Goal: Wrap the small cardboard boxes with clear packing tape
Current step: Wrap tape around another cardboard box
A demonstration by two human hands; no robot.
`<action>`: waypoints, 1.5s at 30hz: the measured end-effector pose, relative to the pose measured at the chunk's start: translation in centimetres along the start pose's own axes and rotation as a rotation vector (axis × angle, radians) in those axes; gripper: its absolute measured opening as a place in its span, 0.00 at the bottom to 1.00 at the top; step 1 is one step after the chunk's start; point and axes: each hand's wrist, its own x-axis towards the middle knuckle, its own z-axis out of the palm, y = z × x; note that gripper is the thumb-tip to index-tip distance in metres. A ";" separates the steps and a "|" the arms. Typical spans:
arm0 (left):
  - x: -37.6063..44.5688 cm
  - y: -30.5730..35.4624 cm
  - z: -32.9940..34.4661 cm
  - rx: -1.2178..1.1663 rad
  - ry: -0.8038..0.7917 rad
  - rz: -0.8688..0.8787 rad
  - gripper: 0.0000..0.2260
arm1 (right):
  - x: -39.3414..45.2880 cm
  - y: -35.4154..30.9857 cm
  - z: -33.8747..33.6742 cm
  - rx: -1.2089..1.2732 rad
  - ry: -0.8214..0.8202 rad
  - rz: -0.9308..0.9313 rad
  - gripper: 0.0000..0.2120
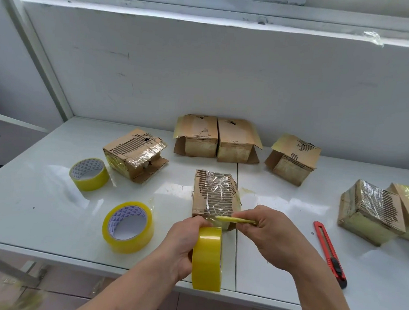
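Observation:
A small cardboard box (215, 193) stands in the middle of the white table (46, 195), its top covered in wrinkled clear tape. My left hand (184, 247) grips a yellow-tinted tape roll (207, 258) held on edge just in front of the box. Tape runs from the roll up to the box's near edge. My right hand (270, 236) holds a yellow-green cutter (235, 219) flat against that stretch of tape at the box's near edge.
Two more tape rolls (128, 226) (89, 174) lie to the left. A torn box (135, 154) sits behind them, three open boxes (217, 138) stand at the back, taped boxes (372, 211) at the right. A red utility knife (330, 253) lies to the right.

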 end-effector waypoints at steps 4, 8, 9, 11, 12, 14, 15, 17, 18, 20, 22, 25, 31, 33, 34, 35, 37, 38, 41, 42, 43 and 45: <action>-0.3 0.2 0.0 0.011 0.008 0.010 0.10 | 0.5 -0.1 -0.2 -0.088 -0.010 0.031 0.12; -0.3 0.6 -0.3 0.029 0.010 0.002 0.10 | -0.2 1.5 -1.4 -0.060 0.010 0.119 0.11; -0.2 0.6 -0.3 0.035 0.008 0.000 0.10 | -0.5 2.1 -1.6 -0.025 0.020 0.148 0.10; -0.2 0.6 -0.1 0.056 0.000 0.008 0.10 | -0.6 4.0 -1.7 0.000 0.034 0.221 0.09; -0.2 0.6 0.0 0.066 -0.003 0.015 0.09 | -0.3 5.0 -1.5 -0.011 0.045 0.257 0.11; -0.2 0.7 0.3 0.083 -0.003 0.028 0.10 | 0.4 6.9 -0.6 -0.056 0.069 0.316 0.14; -0.2 0.9 0.4 0.088 -0.002 0.037 0.09 | 0.7 7.6 -0.1 -0.074 0.075 0.335 0.16; 0.0 1.1 0.4 0.100 0.009 0.055 0.09 | 1.2 8.6 0.8 -0.160 0.034 0.359 0.21; -0.1 1.2 0.5 0.109 0.012 0.062 0.09 | 1.4 8.6 1.1 -0.226 0.010 0.366 0.25; -0.1 1.3 0.6 0.125 0.008 0.067 0.09 | 1.8 7.6 1.2 -0.269 0.075 0.296 0.29; 0.0 1.3 0.6 0.139 0.006 0.077 0.08 | 2.4 5.4 1.1 -0.152 0.216 0.069 0.26; -0.1 1.3 0.7 0.146 -0.008 0.110 0.06 | 4.2 1.8 2.3 0.076 0.173 -0.195 0.17; -0.7 1.3 -0.8 0.189 -0.036 0.162 0.04 | 7.3 2.2 5.3 0.061 0.139 -0.268 0.14; -0.8 0.9 -1.4 0.235 -0.034 0.176 0.04 | 7.7 2.5 5.7 0.079 0.203 -0.276 0.14; -0.9 0.7 -1.6 0.259 -0.032 0.195 0.04 | 8.0 2.4 5.9 0.074 0.223 -0.284 0.13; -0.8 0.5 -1.8 0.288 -0.019 0.227 0.05 | 8.3 2.4 6.1 0.057 0.237 -0.288 0.13; -0.7 0.5 -2.2 0.398 0.028 0.328 0.06 | 8.6 2.3 6.3 0.039 0.281 -0.284 0.13; -0.5 0.5 -2.5 0.462 0.051 0.387 0.07 | 8.4 2.2 6.5 0.072 0.329 -0.284 0.12; -0.1 0.8 -2.9 0.687 0.142 0.595 0.07 | 6.4 1.3 7.0 0.291 0.557 -0.296 0.10; 0.1 0.8 -2.9 0.724 0.157 0.674 0.06 | 5.5 0.7 7.2 0.362 0.597 -0.287 0.07; 0.4 0.7 -2.8 0.713 0.148 0.740 0.05 | 4.6 0.1 7.5 0.442 0.599 -0.264 0.06; 0.9 0.4 -2.9 0.645 0.103 0.840 0.06 | 3.2 -0.7 8.1 0.617 0.525 -0.175 0.08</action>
